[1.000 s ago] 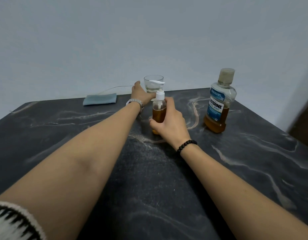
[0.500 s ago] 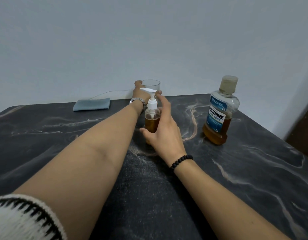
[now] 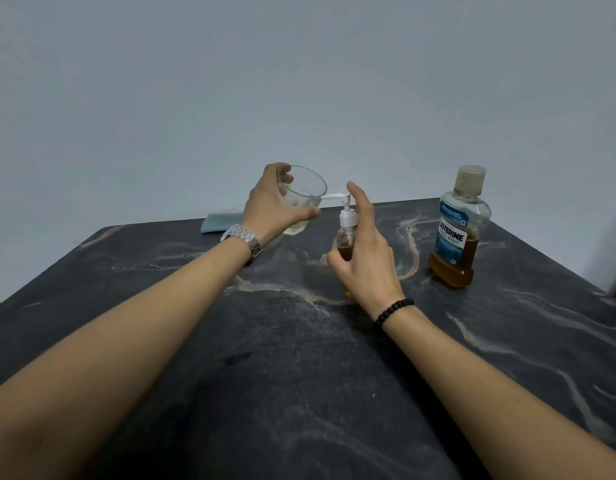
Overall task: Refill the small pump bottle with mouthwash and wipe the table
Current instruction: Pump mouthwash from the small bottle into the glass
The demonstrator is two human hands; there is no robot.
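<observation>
The small pump bottle (image 3: 346, 233), clear with a white pump head and amber liquid, stands on the dark marble table (image 3: 299, 358). My right hand (image 3: 367, 258) is wrapped around its body, with the index finger raised beside the pump head. My left hand (image 3: 275, 206) holds a clear glass (image 3: 305, 199) tilted and lifted off the table, its rim next to the pump spout. A little pale liquid sits in the glass. The large mouthwash bottle (image 3: 459, 226), capped, with a blue label, stands to the right.
A folded grey-blue cloth (image 3: 220, 221) lies at the table's back edge, partly hidden behind my left hand. A pale wall rises right behind the table. The table's right edge slants down past the large bottle.
My left hand has lifted the glass off the table and tilted it toward the pump spout. My right hand has stayed on the small bottle, with its index finger raised.
</observation>
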